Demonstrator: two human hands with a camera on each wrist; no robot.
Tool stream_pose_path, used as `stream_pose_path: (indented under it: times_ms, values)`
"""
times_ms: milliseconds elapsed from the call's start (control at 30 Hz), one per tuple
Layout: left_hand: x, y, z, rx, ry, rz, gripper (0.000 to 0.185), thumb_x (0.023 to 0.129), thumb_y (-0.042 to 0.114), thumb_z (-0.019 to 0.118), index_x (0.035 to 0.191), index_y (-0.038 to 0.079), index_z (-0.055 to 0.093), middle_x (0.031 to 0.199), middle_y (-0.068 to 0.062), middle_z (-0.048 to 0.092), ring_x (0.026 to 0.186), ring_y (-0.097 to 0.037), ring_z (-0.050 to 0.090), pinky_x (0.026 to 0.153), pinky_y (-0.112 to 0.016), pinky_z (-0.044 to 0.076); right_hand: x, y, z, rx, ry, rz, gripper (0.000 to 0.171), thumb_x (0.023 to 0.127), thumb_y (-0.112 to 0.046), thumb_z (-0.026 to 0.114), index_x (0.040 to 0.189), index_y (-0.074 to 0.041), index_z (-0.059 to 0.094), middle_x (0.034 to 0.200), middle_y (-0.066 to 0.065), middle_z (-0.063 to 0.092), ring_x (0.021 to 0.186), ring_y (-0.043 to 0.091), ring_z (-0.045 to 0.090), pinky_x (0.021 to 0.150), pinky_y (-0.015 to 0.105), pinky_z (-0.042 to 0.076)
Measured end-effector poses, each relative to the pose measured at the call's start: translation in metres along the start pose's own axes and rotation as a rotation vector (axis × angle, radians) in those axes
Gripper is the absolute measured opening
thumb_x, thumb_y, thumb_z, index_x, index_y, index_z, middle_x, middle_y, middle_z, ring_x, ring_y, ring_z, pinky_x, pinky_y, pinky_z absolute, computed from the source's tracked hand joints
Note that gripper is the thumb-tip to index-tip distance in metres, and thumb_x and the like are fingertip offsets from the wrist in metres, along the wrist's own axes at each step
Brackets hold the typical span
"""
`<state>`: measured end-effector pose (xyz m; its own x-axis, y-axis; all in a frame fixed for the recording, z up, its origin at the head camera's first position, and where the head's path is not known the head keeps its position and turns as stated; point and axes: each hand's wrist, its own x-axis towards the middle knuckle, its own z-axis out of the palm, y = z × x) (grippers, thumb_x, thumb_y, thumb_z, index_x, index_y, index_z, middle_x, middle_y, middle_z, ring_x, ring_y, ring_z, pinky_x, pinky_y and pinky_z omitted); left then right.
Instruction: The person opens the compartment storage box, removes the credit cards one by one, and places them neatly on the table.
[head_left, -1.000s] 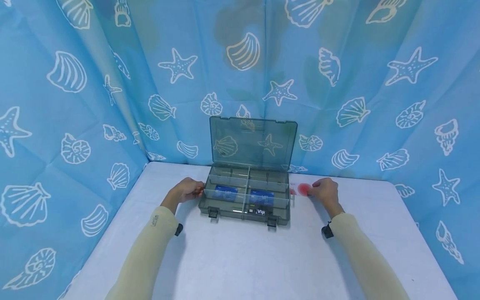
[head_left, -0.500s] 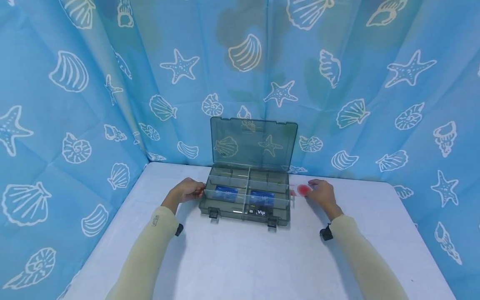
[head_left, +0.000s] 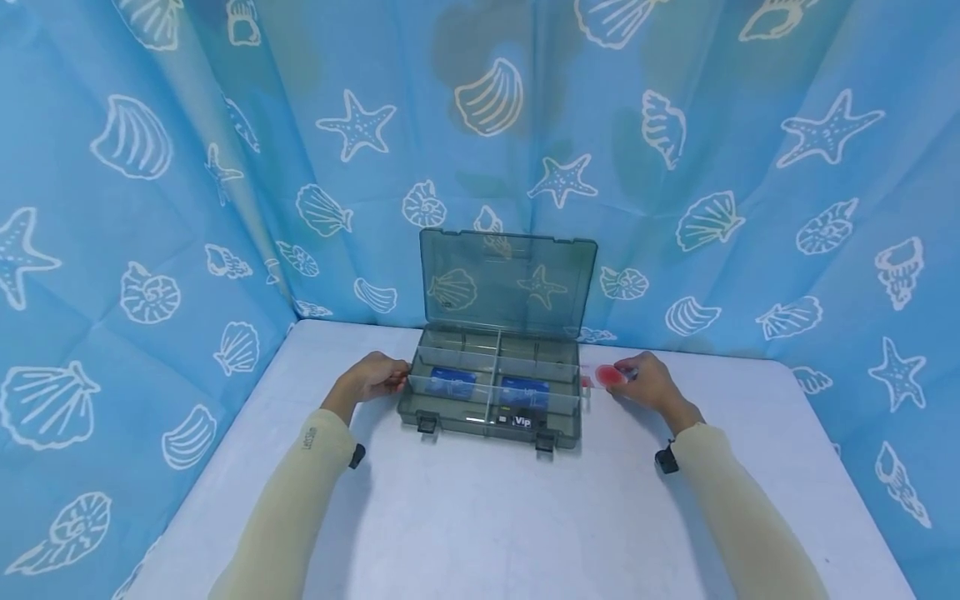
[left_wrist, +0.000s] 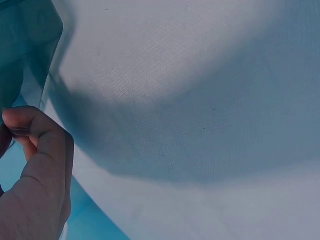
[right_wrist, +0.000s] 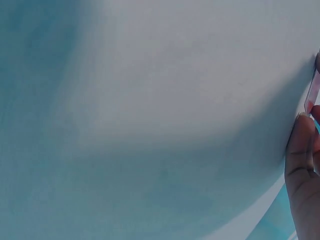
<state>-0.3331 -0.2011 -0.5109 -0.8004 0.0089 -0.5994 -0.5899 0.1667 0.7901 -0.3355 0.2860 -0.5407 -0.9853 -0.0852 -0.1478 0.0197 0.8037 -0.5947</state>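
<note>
A smoky clear plastic compartment box (head_left: pixel 442 411) lies on the white table with its lid (head_left: pixel 510 279) raised. Two blue cards (head_left: pixel 452 383) stand in it, one each side of the middle divider. A black card marked "Vip" (head_left: pixel 521 421) is at its front right. My left hand (head_left: pixel 375 377) grips the box's left edge with curled fingers; its fingertips are partly cut off in the left wrist view. Right of the box, my right hand (head_left: pixel 651 383) pinches a flat clear piece with a red disc (head_left: pixel 608 375). Only its pinkish edge (right_wrist: pixel 312 92) shows in the right wrist view.
A small red-marked clear item (head_left: pixel 586 382) shows beside the box's right wall. Two dark latches (head_left: pixel 427 422) stick out at the box's front. A blue shell-patterned curtain (head_left: pixel 360 192) hangs directly behind the white table (head_left: pixel 480 525) and along its sides.
My right hand has turned slightly, and more of the clear piece shows between its fingers. The disc shifted a little left, then back. My left hand and the box stayed in place.
</note>
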Motion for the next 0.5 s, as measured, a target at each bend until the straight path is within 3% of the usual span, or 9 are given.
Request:
stream_pose_path:
  times_ms: [133, 333, 500]
  values:
    - [-0.0005, -0.0011, -0.0017, -0.002, 0.002, 0.0, 0.022, 0.101, 0.013, 0.049, 0.116, -0.003, 0.052, 0.093, -0.009, 0.056, 0.08, -0.017, 0.056, 0.073, -0.025, 0.052, 0.0023, 0.0008, 0.0003, -0.003, 0.007, -0.008, 0.054, 0.079, -0.022, 0.081, 0.124, 0.002, 0.061, 0.115, 0.018, 0.048, 0.108, 0.035, 0.048, 0.089, 0.048, 0.05]
    - [-0.0023, -0.0007, -0.0012, -0.002, -0.011, 0.006, 0.023, 0.101, 0.013, 0.05, 0.117, -0.004, 0.052, 0.093, -0.009, 0.056, 0.08, -0.016, 0.055, 0.073, -0.024, 0.051, 0.0049, 0.0026, 0.0002, -0.068, -0.024, -0.044, 0.064, 0.08, -0.025, 0.08, 0.134, -0.002, 0.055, 0.12, 0.02, 0.047, 0.113, 0.038, 0.043, 0.092, 0.052, 0.047]
    - [-0.0035, -0.0002, 0.0, 0.005, -0.012, 0.017, 0.026, 0.101, 0.014, 0.05, 0.118, -0.006, 0.053, 0.091, -0.008, 0.057, 0.078, -0.015, 0.056, 0.071, -0.025, 0.052, 0.007, 0.0041, -0.0004, -0.104, -0.039, -0.018, 0.058, 0.082, -0.024, 0.078, 0.131, -0.002, 0.058, 0.117, 0.02, 0.047, 0.11, 0.037, 0.042, 0.094, 0.054, 0.043]
